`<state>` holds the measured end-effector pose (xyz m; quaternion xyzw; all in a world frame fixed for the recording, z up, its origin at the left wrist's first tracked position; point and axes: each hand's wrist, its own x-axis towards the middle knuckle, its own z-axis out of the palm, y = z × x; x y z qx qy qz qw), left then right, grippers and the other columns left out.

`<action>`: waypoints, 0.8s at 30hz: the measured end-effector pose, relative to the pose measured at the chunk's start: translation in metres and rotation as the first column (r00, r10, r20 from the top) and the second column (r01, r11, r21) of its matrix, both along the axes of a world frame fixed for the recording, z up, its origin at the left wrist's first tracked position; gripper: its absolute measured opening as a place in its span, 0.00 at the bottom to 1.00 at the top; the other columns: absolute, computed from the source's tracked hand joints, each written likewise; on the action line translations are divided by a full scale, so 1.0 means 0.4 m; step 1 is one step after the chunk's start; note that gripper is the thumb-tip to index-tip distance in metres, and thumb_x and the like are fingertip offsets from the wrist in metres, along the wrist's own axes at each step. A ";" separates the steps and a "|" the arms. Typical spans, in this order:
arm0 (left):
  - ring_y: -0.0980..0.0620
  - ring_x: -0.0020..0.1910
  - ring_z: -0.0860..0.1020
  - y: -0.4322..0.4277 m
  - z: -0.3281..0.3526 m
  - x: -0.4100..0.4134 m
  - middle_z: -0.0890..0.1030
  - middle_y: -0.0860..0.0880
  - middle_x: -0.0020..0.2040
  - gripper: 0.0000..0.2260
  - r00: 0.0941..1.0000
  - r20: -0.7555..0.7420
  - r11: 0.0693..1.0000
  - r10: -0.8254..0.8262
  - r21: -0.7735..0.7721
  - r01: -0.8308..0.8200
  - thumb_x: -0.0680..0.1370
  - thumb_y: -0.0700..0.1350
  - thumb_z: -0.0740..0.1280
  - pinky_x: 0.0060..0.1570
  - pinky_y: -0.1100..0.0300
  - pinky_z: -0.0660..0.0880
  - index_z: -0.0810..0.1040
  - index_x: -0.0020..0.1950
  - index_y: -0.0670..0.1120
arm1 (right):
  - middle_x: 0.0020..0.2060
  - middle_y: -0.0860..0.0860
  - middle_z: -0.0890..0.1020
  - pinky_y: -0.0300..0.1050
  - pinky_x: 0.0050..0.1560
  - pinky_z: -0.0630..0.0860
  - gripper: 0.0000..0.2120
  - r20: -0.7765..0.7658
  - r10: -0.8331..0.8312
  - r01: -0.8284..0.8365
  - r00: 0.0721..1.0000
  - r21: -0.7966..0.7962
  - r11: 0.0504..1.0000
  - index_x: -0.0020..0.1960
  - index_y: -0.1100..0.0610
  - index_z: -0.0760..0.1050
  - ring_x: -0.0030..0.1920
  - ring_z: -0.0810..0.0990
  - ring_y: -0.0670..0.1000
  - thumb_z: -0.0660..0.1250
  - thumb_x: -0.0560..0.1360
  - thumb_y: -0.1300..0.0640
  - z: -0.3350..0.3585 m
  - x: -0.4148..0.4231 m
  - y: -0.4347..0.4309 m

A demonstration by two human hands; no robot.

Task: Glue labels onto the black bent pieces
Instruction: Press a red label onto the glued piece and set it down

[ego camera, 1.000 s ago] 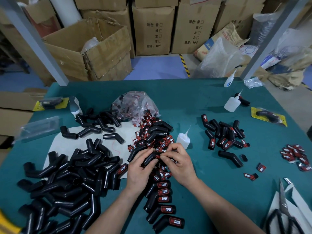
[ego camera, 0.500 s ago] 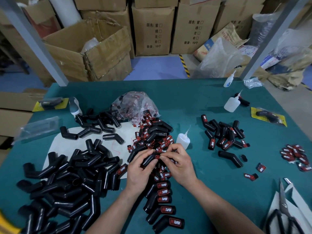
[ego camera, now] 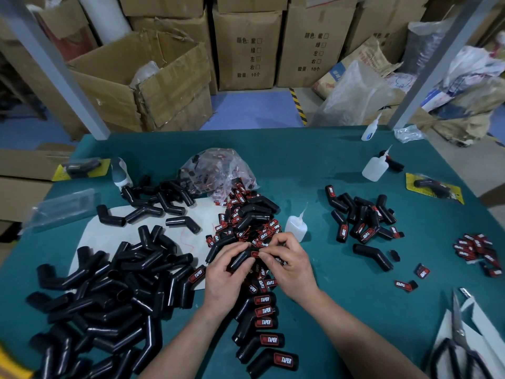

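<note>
Both hands are fixing a label in the middle of the teal counter (ego camera: 328, 165).
The left hand (ego camera: 224, 272) is gripping a black bent rubber piece (ego camera: 240, 259) to steady it, while the right hand (ego camera: 289, 263), fingers curled, is pinching a small red-and-black label (ego camera: 255, 254) onto its end.

Probably warehouse workshop: stacked cartons (ego camera: 247, 47).

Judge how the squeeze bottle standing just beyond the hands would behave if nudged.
The squeeze bottle would probably tip easily: it stands upright with a tall thin nozzle. Its translucent plastic body likely dents under a grip. It looks light, though its fill level is unclear.
</note>
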<state>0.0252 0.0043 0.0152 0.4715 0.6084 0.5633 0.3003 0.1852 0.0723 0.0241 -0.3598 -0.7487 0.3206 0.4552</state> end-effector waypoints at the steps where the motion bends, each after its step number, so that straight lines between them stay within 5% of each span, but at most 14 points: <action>1: 0.57 0.62 0.80 -0.001 0.000 -0.001 0.83 0.60 0.59 0.17 1.000 -0.003 1.000 0.000 0.001 0.000 0.76 0.40 0.76 0.63 0.69 0.73 0.83 0.60 0.59 | 0.48 0.46 0.75 0.35 0.49 0.75 0.07 -0.002 0.001 -0.001 1.000 0.001 1.000 0.50 0.56 0.84 0.49 0.78 0.47 0.71 0.79 0.53 -0.001 0.000 0.000; 17: 0.60 0.58 0.82 -0.002 0.019 0.003 0.84 0.60 0.57 0.19 0.991 0.128 0.998 0.032 -0.056 -0.025 0.75 0.34 0.76 0.58 0.68 0.76 0.85 0.55 0.58 | 0.50 0.45 0.75 0.36 0.50 0.75 0.08 -0.006 0.018 -0.018 1.000 -0.009 1.000 0.55 0.54 0.83 0.49 0.79 0.48 0.71 0.79 0.52 -0.010 -0.002 0.001; 21: 0.49 0.50 0.86 0.004 0.018 -0.010 0.87 0.49 0.54 0.14 0.919 0.385 0.990 0.089 -0.132 -0.041 0.75 0.38 0.77 0.50 0.53 0.82 0.86 0.54 0.57 | 0.54 0.42 0.77 0.43 0.52 0.79 0.12 -0.139 -0.120 0.075 0.983 -0.293 0.953 0.60 0.44 0.79 0.51 0.81 0.50 0.66 0.79 0.43 0.004 -0.003 -0.004; 24: 0.42 0.52 0.86 0.005 0.018 -0.014 0.87 0.44 0.54 0.12 0.867 0.488 0.989 0.098 -0.143 -0.031 0.72 0.44 0.77 0.55 0.46 0.81 0.86 0.55 0.52 | 0.43 0.47 0.82 0.49 0.45 0.80 0.07 -0.160 -0.123 0.038 0.979 -0.449 0.893 0.51 0.45 0.80 0.42 0.81 0.48 0.67 0.78 0.43 0.016 0.001 -0.013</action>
